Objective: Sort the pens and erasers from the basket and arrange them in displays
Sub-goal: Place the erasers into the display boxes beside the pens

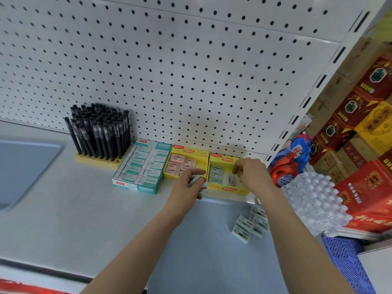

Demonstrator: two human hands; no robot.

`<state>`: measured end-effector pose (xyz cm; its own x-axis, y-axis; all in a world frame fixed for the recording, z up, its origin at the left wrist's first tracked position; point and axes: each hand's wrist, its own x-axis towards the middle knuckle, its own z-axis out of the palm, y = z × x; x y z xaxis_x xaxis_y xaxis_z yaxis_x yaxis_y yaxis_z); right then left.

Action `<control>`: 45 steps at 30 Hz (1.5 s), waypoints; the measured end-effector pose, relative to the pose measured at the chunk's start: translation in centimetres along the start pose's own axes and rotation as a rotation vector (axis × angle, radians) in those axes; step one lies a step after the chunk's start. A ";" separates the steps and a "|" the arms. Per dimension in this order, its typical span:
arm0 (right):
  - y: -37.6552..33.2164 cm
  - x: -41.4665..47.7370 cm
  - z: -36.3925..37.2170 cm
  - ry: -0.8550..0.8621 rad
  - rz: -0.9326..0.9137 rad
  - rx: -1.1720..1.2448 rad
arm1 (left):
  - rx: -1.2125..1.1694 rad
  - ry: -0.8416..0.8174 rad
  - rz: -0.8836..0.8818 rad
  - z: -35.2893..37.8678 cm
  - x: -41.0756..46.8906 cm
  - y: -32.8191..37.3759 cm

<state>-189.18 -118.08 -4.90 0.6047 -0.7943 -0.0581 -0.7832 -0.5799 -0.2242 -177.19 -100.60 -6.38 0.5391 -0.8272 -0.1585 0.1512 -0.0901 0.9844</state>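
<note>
While the left hand [191, 184] grips a small stack of pale green erasers [195, 179] in curled fingers, right at the front corner where the two yellow boxes meet, the right hand [250, 172] dips into the right yellow box [228, 188]. Its fingertips are bunched downward; whether they pinch an eraser or only nudge one, I cannot tell. That box holds a few pale erasers [216, 174] along its left side.

The likeliest slip, I judge, is the held stack: several slick wrapped blocks in one hand can fan out and drop if the grip eases. The right box also sits near the shelf's front edge, so a firm push inside it could shove it over. A pale eraser could stray into the left yellow box [186, 150] too (its stock is pink). More loose erasers [251, 224] lie on a lower blue-grey surface and are not yet sorted.

The shelf [84, 198] is smooth and white, backed by a white pegboard [191, 71]. Black pens [99, 130] stand in a yellow holder at the left, with a teal box [144, 166] of erasers beside it. To the right are a detergent bottle [283, 174], wrapped water bottles [314, 200], red cartons [373, 81] and a blue basket [347, 262].
</note>
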 end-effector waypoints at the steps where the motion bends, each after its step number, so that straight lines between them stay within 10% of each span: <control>1: 0.1 0.0 -0.1 -0.006 -0.012 -0.010 | -0.001 0.003 -0.004 0.0 0.0 0.0; 9: -0.8 -0.3 -0.2 -0.148 -0.160 -0.081 | -0.003 -0.004 -0.031 0.2 0.2 0.0; 25: -1.0 -0.5 1.6 0.083 -0.080 -0.204 | -0.023 -0.090 0.003 -0.1 0.3 0.1; 29: -1.2 -1.3 0.4 0.192 -0.039 0.201 | -0.036 -0.082 0.070 0.0 0.5 -0.4; 33: -2.8 -3.5 -2.0 -0.185 0.009 0.825 | -0.040 -0.057 0.134 0.6 0.7 -0.5; 45: -0.6 -3.8 -1.5 0.017 0.048 1.144 | -0.162 0.034 0.028 0.8 0.7 -0.7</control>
<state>-191.16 -115.00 -3.09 0.5689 -0.8185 -0.0795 -0.2097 -0.0509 -0.9764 -177.55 -101.57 -7.08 0.5724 -0.8085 -0.1367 0.2659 0.0253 0.9637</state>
